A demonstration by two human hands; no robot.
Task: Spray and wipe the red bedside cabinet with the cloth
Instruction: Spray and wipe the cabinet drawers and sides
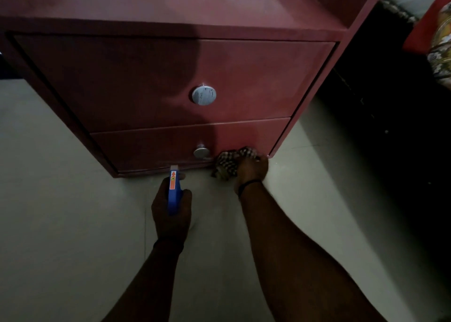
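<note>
the red wooden bedside cabinet [146,82] stands on the pale tiled floor [73,224], with its two drawer fronts facing the person. the right hand [251,170] presses a bunched checked cloth [227,162] against the bottom right corner of the lower drawer [151,146], just right of its round silver knob [201,152]. its fingers are curled in and clamped on the cloth, probably to keep the wad firm while it rubs the low edge where the cabinet meets the floor. the left hand [170,209] grips a blue plastic spray bottle [173,192] from behind, fingers [186,192] wrapped round its neck, held low and apart from the cloth so it is ready without blocking the wipe. the long axis of the sprayer head runs from the hand toward the cabinet. its pale nozzle and orange arrow label point at the bottom edge of the lower drawer, left of the knob.
</note>
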